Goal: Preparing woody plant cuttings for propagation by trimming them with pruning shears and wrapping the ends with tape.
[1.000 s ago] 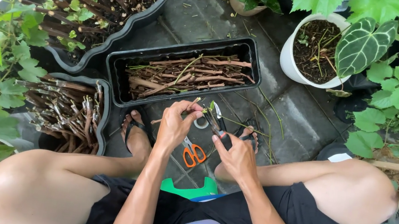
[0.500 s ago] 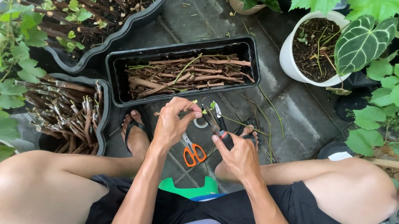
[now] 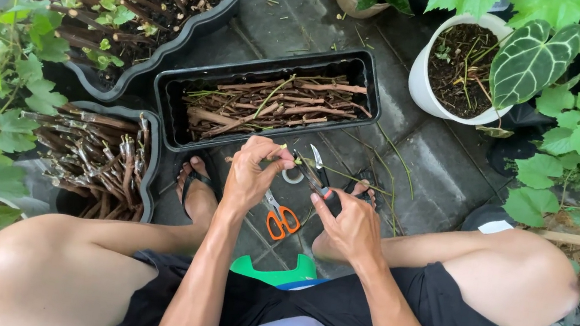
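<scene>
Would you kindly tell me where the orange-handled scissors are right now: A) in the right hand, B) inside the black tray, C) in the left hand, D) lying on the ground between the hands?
D: the scissors lie on the ground between the left hand and right hand, untouched.

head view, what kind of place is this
Most likely a home garden or patio used for propagating plants. A black tray of cut woody stems sits on paving, a white pot holds soil, and leafy vines crowd the edges. The left hand holds a cutting.
</scene>
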